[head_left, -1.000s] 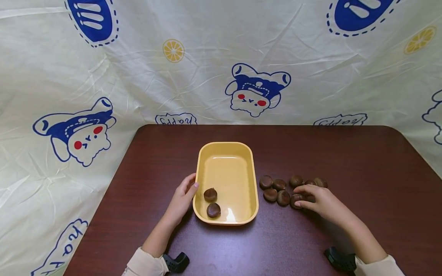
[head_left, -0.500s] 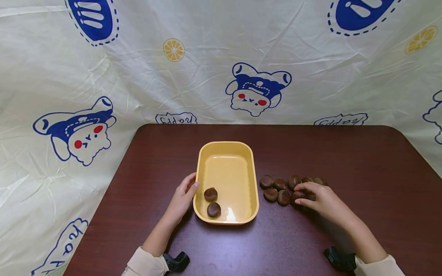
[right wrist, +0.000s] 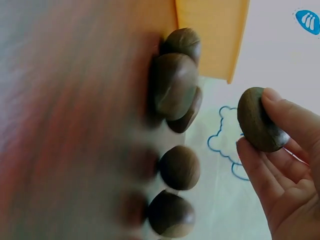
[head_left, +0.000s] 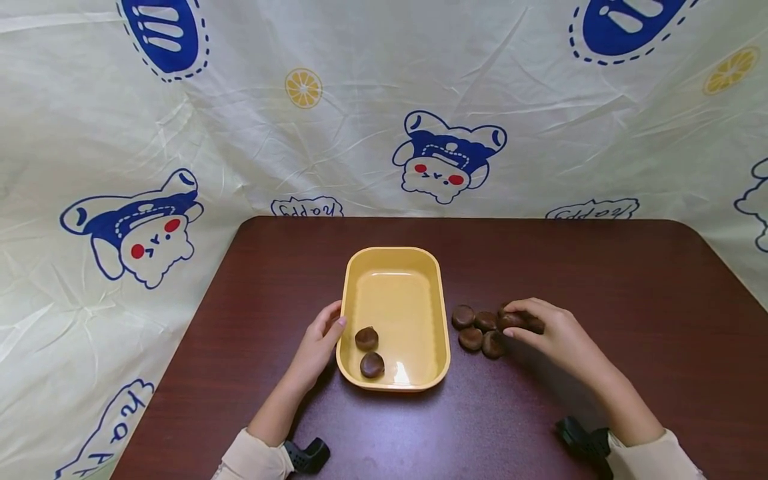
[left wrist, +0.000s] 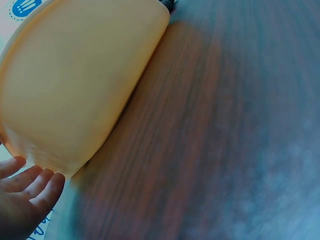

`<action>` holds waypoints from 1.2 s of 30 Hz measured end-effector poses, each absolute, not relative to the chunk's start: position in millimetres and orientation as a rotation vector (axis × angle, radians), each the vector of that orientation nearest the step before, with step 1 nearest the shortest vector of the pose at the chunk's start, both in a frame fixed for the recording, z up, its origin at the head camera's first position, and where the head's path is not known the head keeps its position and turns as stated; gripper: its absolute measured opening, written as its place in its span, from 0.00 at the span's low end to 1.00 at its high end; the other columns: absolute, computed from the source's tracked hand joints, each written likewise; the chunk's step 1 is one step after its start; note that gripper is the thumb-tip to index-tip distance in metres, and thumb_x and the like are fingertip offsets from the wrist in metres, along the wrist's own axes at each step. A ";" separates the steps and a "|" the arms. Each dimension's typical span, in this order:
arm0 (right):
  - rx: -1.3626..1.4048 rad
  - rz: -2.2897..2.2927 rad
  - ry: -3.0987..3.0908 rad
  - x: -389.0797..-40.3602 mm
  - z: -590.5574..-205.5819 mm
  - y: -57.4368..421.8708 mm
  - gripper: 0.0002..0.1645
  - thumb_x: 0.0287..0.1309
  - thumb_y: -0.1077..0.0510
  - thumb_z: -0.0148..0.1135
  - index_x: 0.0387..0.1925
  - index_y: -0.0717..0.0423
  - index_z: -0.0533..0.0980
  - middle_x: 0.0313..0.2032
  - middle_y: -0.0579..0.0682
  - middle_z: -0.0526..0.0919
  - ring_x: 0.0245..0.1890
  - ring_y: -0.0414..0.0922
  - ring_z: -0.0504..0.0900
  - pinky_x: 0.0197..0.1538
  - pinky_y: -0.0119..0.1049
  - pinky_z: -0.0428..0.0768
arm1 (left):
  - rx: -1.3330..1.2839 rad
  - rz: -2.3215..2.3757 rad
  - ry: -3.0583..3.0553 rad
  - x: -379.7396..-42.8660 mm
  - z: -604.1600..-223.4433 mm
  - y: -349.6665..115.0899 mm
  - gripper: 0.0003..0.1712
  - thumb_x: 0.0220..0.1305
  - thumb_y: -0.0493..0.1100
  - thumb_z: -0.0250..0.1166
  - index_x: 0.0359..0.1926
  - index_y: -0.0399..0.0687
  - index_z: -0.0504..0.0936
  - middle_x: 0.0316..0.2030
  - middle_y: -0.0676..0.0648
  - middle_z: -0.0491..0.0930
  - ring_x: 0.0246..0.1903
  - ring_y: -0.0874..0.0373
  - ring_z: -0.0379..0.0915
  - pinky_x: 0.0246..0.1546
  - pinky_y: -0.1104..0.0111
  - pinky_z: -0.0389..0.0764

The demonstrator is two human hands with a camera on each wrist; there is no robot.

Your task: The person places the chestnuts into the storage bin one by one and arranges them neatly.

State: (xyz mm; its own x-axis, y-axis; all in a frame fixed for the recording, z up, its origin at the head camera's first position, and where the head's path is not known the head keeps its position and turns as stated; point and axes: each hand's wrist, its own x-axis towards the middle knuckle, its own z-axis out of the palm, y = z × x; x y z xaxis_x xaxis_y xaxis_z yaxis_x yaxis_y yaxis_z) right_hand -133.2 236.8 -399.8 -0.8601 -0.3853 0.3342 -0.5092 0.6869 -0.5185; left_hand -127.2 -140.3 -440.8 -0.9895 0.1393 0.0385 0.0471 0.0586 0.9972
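My right hand [head_left: 564, 337] holds a brown chestnut [right wrist: 257, 117] between thumb and fingers, raised clear of the table in the right wrist view. Just left of that hand lie several loose chestnuts [head_left: 471, 339]; others are partly hidden behind the fingers. My left hand [head_left: 317, 343] grips the left side of a yellow tray [head_left: 393, 253], thumb at the rim and fingers against the outer wall. Its fingertips [left wrist: 52, 187] touch that wall in the left wrist view. Two chestnuts [head_left: 372, 365] sit inside the tray, near its front left corner.
The dark brown wooden table [head_left: 288, 253] has rounded far corners. Behind it hangs a pale printed cloth [head_left: 348, 153] with cartoon figures. A black wrist device [head_left: 309, 457] sits at each cuff.
My right hand has moved slightly away from me with a chestnut from the near row, now over the far row. The left hand and tray have stayed in place.
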 end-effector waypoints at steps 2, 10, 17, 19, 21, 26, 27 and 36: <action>0.728 0.936 -2.694 -135.2 -397.8 232.8 0.17 0.47 0.62 0.66 0.42 0.54 0.75 0.38 0.44 0.77 0.34 0.37 0.76 0.34 0.33 0.78 | 0.199 2.107 2.229 -126.8 -440.8 -139.9 0.25 0.68 0.40 0.49 0.62 0.32 0.59 0.57 0.33 0.63 0.56 0.44 0.61 0.55 0.55 0.63; 0.743 1.030 -2.684 -144.6 -387.2 209.4 0.18 0.45 0.66 0.67 0.42 0.55 0.75 0.37 0.44 0.76 0.34 0.37 0.76 0.35 0.34 0.79 | 0.209 2.121 2.223 -126.9 -441.4 -138.9 0.24 0.68 0.39 0.49 0.61 0.32 0.59 0.57 0.33 0.64 0.57 0.44 0.61 0.56 0.55 0.62; 0.781 1.088 -2.679 -154.9 -378.2 184.7 0.17 0.48 0.61 0.66 0.43 0.55 0.76 0.39 0.46 0.77 0.36 0.40 0.75 0.39 0.41 0.78 | 0.205 2.121 2.230 -127.0 -441.2 -138.3 0.24 0.68 0.38 0.48 0.61 0.31 0.59 0.57 0.32 0.63 0.57 0.43 0.60 0.56 0.55 0.62; 0.798 1.104 -2.681 -157.4 -375.9 177.2 0.18 0.48 0.60 0.67 0.43 0.55 0.76 0.39 0.46 0.77 0.37 0.40 0.75 0.41 0.41 0.78 | 0.203 2.117 2.235 -127.2 -441.6 -138.5 0.24 0.68 0.38 0.48 0.61 0.31 0.59 0.57 0.32 0.64 0.57 0.43 0.60 0.56 0.55 0.62; 0.819 1.128 -2.685 -159.9 -373.8 169.7 0.18 0.47 0.59 0.67 0.43 0.55 0.76 0.40 0.45 0.77 0.38 0.40 0.75 0.42 0.39 0.77 | 0.202 2.115 2.238 -127.4 -441.8 -138.5 0.24 0.68 0.38 0.48 0.61 0.31 0.59 0.57 0.32 0.64 0.57 0.43 0.60 0.56 0.55 0.62; 0.886 1.152 -2.656 -166.3 -372.7 149.5 0.18 0.47 0.58 0.67 0.43 0.55 0.76 0.41 0.45 0.77 0.40 0.40 0.75 0.42 0.37 0.77 | 0.196 2.114 2.235 -127.6 -442.2 -139.0 0.24 0.68 0.38 0.49 0.61 0.32 0.60 0.57 0.33 0.64 0.57 0.44 0.61 0.56 0.55 0.63; 0.898 1.147 -2.650 -167.4 -373.1 145.1 0.18 0.48 0.58 0.67 0.43 0.55 0.76 0.41 0.45 0.77 0.40 0.40 0.75 0.42 0.37 0.77 | 0.195 2.114 2.234 -127.7 -442.2 -139.1 0.24 0.68 0.38 0.49 0.61 0.32 0.60 0.57 0.33 0.64 0.57 0.44 0.61 0.56 0.55 0.63; 1.010 1.179 -2.644 -177.9 -383.3 101.1 0.14 0.48 0.60 0.67 0.39 0.57 0.76 0.37 0.46 0.78 0.38 0.40 0.75 0.42 0.36 0.75 | 0.194 2.111 2.246 -127.6 -440.4 -139.1 0.24 0.67 0.39 0.50 0.61 0.33 0.61 0.56 0.34 0.66 0.55 0.45 0.62 0.54 0.56 0.64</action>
